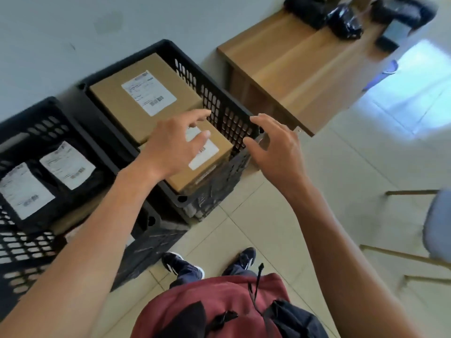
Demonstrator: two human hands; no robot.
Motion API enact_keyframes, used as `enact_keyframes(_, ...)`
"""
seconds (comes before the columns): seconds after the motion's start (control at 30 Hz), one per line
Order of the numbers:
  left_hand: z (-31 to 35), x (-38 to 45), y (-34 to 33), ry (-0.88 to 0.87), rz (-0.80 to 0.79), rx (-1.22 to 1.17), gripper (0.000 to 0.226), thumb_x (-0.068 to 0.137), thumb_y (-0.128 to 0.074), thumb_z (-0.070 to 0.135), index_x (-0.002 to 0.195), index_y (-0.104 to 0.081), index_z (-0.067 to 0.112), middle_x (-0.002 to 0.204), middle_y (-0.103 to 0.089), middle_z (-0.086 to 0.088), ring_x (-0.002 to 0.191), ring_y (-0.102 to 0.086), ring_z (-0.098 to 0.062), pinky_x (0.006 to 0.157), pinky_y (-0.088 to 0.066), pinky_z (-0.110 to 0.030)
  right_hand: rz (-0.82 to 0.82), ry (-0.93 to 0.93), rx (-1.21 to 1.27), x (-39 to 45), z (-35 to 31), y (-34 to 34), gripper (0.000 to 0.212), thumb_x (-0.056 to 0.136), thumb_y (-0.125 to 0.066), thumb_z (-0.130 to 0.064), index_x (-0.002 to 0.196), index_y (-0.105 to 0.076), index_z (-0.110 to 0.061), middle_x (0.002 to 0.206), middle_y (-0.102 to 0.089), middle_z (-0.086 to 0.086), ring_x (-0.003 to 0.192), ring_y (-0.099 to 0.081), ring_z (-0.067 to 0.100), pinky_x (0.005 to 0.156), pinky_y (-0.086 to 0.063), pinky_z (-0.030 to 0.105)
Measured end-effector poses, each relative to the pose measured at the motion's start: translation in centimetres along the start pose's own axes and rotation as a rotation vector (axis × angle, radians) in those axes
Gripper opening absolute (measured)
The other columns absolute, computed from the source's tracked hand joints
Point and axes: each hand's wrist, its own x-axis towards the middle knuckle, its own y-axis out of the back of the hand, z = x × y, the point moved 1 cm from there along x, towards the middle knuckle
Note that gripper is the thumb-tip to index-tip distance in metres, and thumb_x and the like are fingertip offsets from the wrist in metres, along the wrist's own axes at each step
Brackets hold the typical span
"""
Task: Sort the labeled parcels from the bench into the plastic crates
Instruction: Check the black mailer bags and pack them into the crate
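Two black plastic crates stand on the floor. The right crate (227,113) contains two labeled cardboard boxes (144,96). The left crate (29,113) contains two labeled black bags (66,164). The left hand (170,147) and right hand (280,150) hover spread, holding nothing. Three black parcels (344,20) lie on the wooden bench (292,62).

Just one view for me here: head cam, wide-angle, tilted steeply down from standing height, crates (170,113) close below, table (305,69) farther ahead.
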Motion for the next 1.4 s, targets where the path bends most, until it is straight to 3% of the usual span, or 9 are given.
enact_keyframes(0.17,7.6,3.3,-5.6,-0.088,-0.046,0.014,0.045,0.102,-0.063,0.025,0.147,-0.057,0.025,0.138,-0.065,0.009,0.118,-0.059,-0.006,0.097,-0.042,-0.019,0.089,-0.067,0.043,-0.5,7.2,6.1,0.047,0.098,-0.070,-0.030,0.143,-0.061,-0.021,0.149,-0.059,0.001,0.140,-0.053,0.022,0.117,-0.042,0.044)
enact_keyframes(0.3,13.3,5.8,-9.4,-0.161,-0.074,0.035,0.045,0.103,-0.063,0.028,0.147,-0.057,0.026,0.136,-0.066,0.008,0.118,-0.060,-0.007,0.099,-0.046,-0.024,0.160,-0.096,0.067,-1.2,11.9,11.1,0.044,0.097,-0.071,-0.026,0.139,-0.065,-0.015,0.142,-0.065,0.000,0.133,-0.059,0.023,0.113,-0.043,0.036)
enact_keyframes(0.43,17.5,7.7,-12.4,-0.185,-0.101,-0.003,0.045,0.103,-0.063,0.031,0.147,-0.056,0.028,0.135,-0.065,0.012,0.120,-0.060,-0.004,0.107,-0.049,-0.032,0.187,-0.165,0.074,-1.9,15.5,15.0,0.052,0.098,-0.070,-0.025,0.148,-0.056,-0.020,0.144,-0.063,0.003,0.136,-0.054,0.021,0.108,-0.037,0.027)
enact_keyframes(0.53,20.0,9.0,-14.3,-0.204,-0.119,-0.030,0.044,0.103,-0.063,0.030,0.147,-0.057,0.029,0.136,-0.064,0.013,0.122,-0.059,-0.003,0.107,-0.048,-0.031,0.218,-0.209,0.068,-2.1,18.0,17.0,0.057,0.098,-0.071,-0.026,0.152,-0.051,-0.024,0.144,-0.062,0.006,0.136,-0.053,0.023,0.106,-0.037,0.029)
enact_keyframes(0.93,25.7,19.6,-21.2,-0.298,-0.217,-0.071,0.047,0.103,-0.063,0.033,0.149,-0.055,0.028,0.139,-0.063,0.012,0.124,-0.059,-0.004,0.108,-0.049,-0.036,0.257,-0.328,0.038,2.9,26.6,21.7,0.053,0.100,-0.067,-0.031,0.150,-0.053,-0.025,0.148,-0.059,-0.003,0.137,-0.049,0.020,0.110,-0.038,0.034)
enact_keyframes(1.23,28.4,31.3,-24.4,-0.351,-0.277,-0.102,0.049,0.102,-0.064,0.034,0.149,-0.054,0.026,0.142,-0.062,0.008,0.126,-0.058,-0.007,0.108,-0.050,-0.039,0.268,-0.377,-0.013,12.3,31.9,25.3,0.052,0.100,-0.067,-0.031,0.150,-0.053,-0.026,0.148,-0.058,-0.007,0.140,-0.045,0.016,0.105,-0.030,0.022)
enact_keyframes(1.4,29.9,36.2,-25.6,-0.374,-0.308,-0.085,0.050,0.102,-0.062,0.036,0.150,-0.052,0.027,0.144,-0.060,0.008,0.127,-0.057,-0.006,0.107,-0.051,-0.038,0.274,-0.404,-0.008,15.8,34.2,26.2,0.052,0.100,-0.068,-0.031,0.150,-0.053,-0.027,0.148,-0.058,-0.007,0.141,-0.044,0.016,0.106,-0.031,0.024)
